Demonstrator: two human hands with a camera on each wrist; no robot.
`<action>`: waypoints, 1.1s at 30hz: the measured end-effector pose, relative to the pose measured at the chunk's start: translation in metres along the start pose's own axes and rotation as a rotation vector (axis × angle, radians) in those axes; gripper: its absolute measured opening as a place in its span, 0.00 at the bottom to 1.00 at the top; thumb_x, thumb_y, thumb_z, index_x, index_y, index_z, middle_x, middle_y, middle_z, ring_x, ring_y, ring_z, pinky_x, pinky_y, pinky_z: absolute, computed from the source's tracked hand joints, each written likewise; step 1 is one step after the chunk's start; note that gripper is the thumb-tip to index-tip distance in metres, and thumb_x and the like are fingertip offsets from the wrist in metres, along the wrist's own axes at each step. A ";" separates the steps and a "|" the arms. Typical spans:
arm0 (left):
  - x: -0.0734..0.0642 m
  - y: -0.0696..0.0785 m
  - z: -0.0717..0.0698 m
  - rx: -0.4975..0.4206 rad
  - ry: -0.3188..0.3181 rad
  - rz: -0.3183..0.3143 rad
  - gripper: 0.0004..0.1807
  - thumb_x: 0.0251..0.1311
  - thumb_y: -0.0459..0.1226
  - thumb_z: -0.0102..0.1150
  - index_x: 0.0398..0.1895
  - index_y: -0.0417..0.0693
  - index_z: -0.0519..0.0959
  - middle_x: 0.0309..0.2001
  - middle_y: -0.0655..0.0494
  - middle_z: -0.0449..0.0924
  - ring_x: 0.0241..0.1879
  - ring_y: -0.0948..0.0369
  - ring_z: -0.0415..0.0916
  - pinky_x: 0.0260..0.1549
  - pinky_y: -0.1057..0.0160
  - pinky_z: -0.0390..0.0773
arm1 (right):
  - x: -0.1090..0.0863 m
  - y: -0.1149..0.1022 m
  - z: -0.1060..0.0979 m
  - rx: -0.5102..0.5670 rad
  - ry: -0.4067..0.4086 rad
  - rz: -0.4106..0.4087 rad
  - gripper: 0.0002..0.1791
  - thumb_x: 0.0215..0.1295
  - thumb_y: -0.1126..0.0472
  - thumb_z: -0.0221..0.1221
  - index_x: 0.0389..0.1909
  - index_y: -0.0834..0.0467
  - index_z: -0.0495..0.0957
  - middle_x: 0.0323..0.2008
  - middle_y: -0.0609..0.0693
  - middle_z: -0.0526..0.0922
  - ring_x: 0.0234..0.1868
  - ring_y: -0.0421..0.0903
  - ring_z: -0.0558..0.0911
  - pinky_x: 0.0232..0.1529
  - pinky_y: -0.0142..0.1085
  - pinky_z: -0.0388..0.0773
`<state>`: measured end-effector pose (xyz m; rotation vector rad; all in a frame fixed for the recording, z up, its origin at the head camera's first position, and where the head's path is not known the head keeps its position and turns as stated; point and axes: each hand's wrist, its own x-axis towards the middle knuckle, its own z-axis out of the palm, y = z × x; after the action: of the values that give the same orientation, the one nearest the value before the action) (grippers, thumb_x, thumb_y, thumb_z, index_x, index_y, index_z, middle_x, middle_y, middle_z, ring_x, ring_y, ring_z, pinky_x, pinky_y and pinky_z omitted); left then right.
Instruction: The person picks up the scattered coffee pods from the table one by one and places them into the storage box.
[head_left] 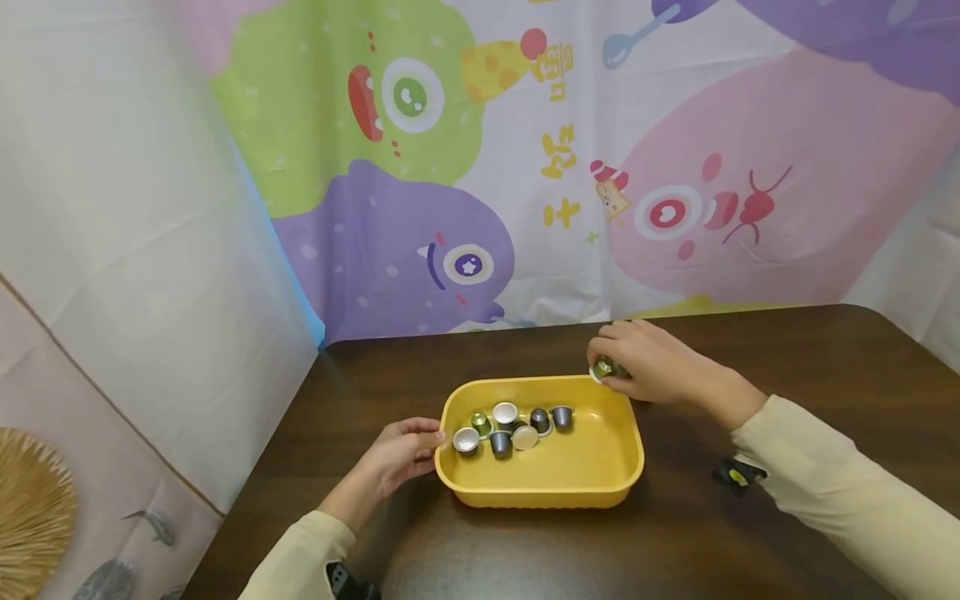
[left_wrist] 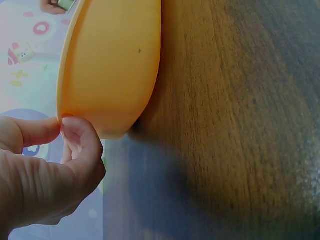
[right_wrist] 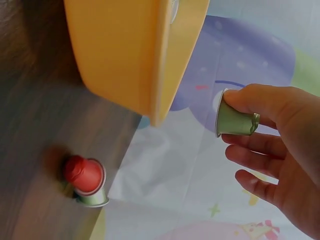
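Observation:
My right hand (head_left: 648,367) pinches a green coffee capsule (right_wrist: 235,119) between thumb and fingers, above the far right corner of a yellow tub (head_left: 581,462). The capsule lies sideways, its flat lid towards the tub in the right wrist view. At the tub's left end, my left hand (head_left: 401,457) pinches the rim between thumb and index finger. Several capsules lie in the tub, mostly in its left half: a dark grey capsule (head_left: 501,444), a green capsule (head_left: 481,423) and others with pale lids showing.
In the right wrist view, a red capsule (right_wrist: 85,175) and another green capsule (right_wrist: 95,198) touch each other on the dark wooden table (head_left: 360,375). A cartoon-printed curtain (head_left: 558,275) hangs behind the table's far edge. White cloth (head_left: 150,208) hangs at the left.

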<state>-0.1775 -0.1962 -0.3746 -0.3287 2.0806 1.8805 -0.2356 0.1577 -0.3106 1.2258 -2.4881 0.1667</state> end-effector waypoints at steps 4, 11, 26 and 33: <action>0.000 0.000 0.000 0.006 0.008 -0.005 0.18 0.65 0.30 0.54 0.56 0.30 0.70 0.35 0.54 0.76 0.32 0.63 0.75 0.35 0.65 0.81 | 0.006 -0.003 -0.001 0.011 -0.022 0.001 0.12 0.52 0.61 0.72 0.35 0.53 0.79 0.32 0.46 0.79 0.35 0.43 0.76 0.43 0.44 0.76; 0.000 0.001 0.000 0.005 0.008 -0.007 0.17 0.65 0.30 0.55 0.55 0.31 0.70 0.34 0.55 0.76 0.32 0.63 0.75 0.35 0.65 0.81 | 0.018 -0.008 0.000 0.022 -0.044 -0.024 0.11 0.52 0.60 0.71 0.35 0.53 0.80 0.30 0.45 0.79 0.33 0.43 0.76 0.38 0.41 0.75; 0.000 0.003 0.001 0.002 0.012 -0.005 0.16 0.65 0.30 0.55 0.53 0.31 0.70 0.33 0.55 0.76 0.31 0.63 0.75 0.34 0.65 0.81 | 0.043 -0.019 0.003 0.062 -0.170 -0.040 0.10 0.54 0.59 0.70 0.36 0.54 0.80 0.33 0.47 0.81 0.33 0.42 0.78 0.40 0.40 0.77; -0.002 0.002 0.002 0.002 0.018 -0.007 0.16 0.64 0.30 0.55 0.53 0.31 0.70 0.33 0.55 0.76 0.30 0.63 0.74 0.34 0.66 0.80 | 0.055 -0.026 0.008 0.099 -0.284 -0.032 0.10 0.57 0.58 0.68 0.38 0.53 0.80 0.35 0.46 0.81 0.36 0.42 0.79 0.40 0.38 0.77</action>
<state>-0.1766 -0.1945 -0.3719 -0.3538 2.0899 1.8781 -0.2479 0.0990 -0.2994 1.4159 -2.7270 0.1152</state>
